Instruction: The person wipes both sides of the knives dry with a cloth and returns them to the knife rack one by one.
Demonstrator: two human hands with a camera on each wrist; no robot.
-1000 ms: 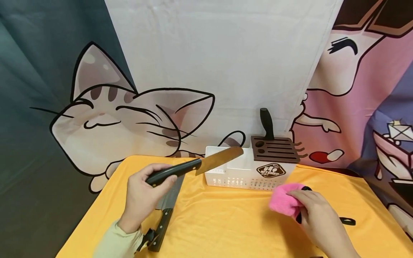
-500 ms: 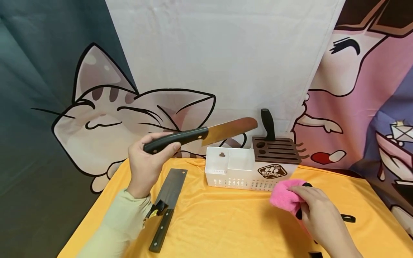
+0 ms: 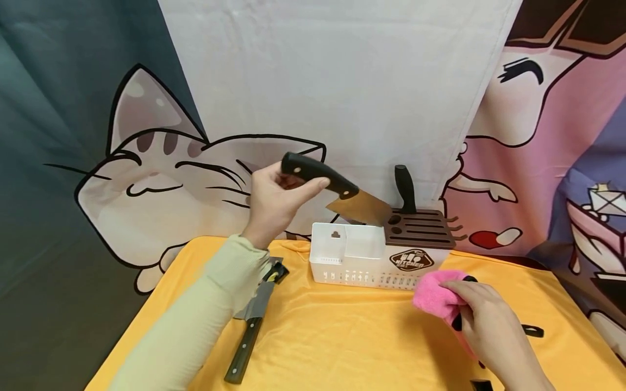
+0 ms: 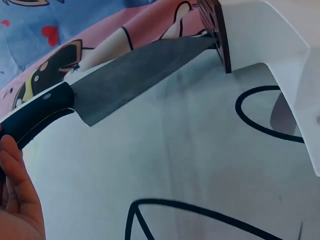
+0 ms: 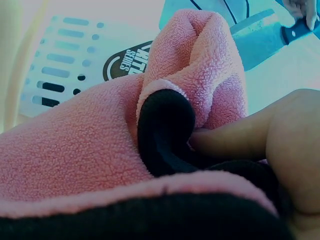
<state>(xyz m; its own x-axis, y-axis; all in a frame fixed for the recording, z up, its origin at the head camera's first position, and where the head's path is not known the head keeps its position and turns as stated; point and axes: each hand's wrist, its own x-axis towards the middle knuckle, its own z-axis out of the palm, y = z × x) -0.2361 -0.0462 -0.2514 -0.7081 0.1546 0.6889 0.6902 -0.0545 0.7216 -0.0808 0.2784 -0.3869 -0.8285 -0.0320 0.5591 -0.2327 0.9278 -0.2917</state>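
My left hand point(image 3: 276, 203) grips a kitchen knife point(image 3: 320, 178) by its black riveted handle. The blade slopes down to the right, its tip at the brown slotted top point(image 3: 423, 232) of a white knife rack point(image 3: 357, 274). In the left wrist view the knife's blade point(image 4: 125, 80) reaches that brown top; whether the tip is inside a slot I cannot tell. My right hand point(image 3: 494, 320) pinches a pink fluffy cloth point(image 3: 435, 293) with black edging, in front of the rack's right end. A cleaver point(image 3: 243, 350) lies on the yellow cloth, partly hidden by my left wrist.
An upright black handle point(image 3: 404, 187) stands in the rack's brown top. Brown hooks point(image 3: 457, 228) stick out from its right side. A black loop point(image 3: 533, 330) and a dark piece point(image 3: 481, 384) lie at the right. Behind the table hangs a printed curtain point(image 3: 342, 81).
My left hand has carried the knife up and right, and its blade has swung from pointing up-right to down-right at the rack. The right hand with the pink cloth has barely moved.
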